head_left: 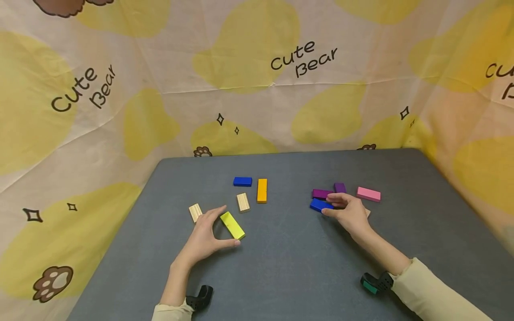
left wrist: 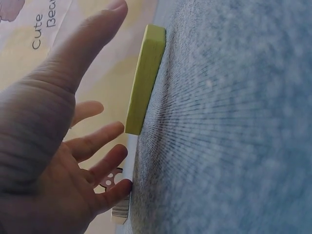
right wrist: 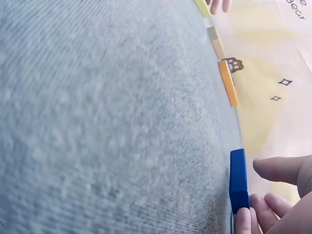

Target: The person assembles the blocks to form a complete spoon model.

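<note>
Left hand (head_left: 205, 232), right hand (head_left: 350, 216): fingers parted, nothing gripped
Uneven closing, I judge, could twist yellow block (head_left: 232, 225) between left thumb and fingers or skew blue block (head_left: 319, 205) at right fingertips.

Left sleeve (head_left: 173, 313) and right sleeve (head_left: 439, 294): plain cream fabric. Left wrist unit (head_left: 202, 296): black, curved housing. Right wrist unit (head_left: 379, 281): black, angled housing, teal-green panel (head_left: 370, 287) fitted, ribbed section beside cuff.
</note>
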`<state>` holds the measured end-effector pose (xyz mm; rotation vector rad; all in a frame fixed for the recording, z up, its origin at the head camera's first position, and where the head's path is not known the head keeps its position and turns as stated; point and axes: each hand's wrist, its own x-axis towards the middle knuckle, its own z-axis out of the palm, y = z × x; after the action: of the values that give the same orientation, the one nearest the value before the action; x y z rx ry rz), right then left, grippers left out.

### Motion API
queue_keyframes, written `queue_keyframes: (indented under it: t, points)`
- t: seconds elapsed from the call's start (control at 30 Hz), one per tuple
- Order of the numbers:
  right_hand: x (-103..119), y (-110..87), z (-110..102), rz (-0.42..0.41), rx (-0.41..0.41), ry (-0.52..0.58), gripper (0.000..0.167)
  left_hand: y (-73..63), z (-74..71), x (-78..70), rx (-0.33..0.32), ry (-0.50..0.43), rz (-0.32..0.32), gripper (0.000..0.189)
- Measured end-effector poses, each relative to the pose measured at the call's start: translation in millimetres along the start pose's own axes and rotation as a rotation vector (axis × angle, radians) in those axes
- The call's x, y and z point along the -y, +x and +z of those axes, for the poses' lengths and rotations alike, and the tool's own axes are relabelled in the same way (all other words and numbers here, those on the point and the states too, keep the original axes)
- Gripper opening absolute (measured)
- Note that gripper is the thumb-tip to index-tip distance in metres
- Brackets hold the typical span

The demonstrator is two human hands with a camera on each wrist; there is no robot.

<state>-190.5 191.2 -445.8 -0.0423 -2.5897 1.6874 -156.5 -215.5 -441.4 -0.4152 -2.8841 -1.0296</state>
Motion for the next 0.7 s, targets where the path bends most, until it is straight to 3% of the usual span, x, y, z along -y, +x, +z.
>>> queue_keyframes:
  t: [0.7]
  points:
    - [-5.0,10.4,0.8,-0.025,0.038,-0.082,0.042,1.2,4.4,3.1,0.000,0.043,-0.052,0.107]
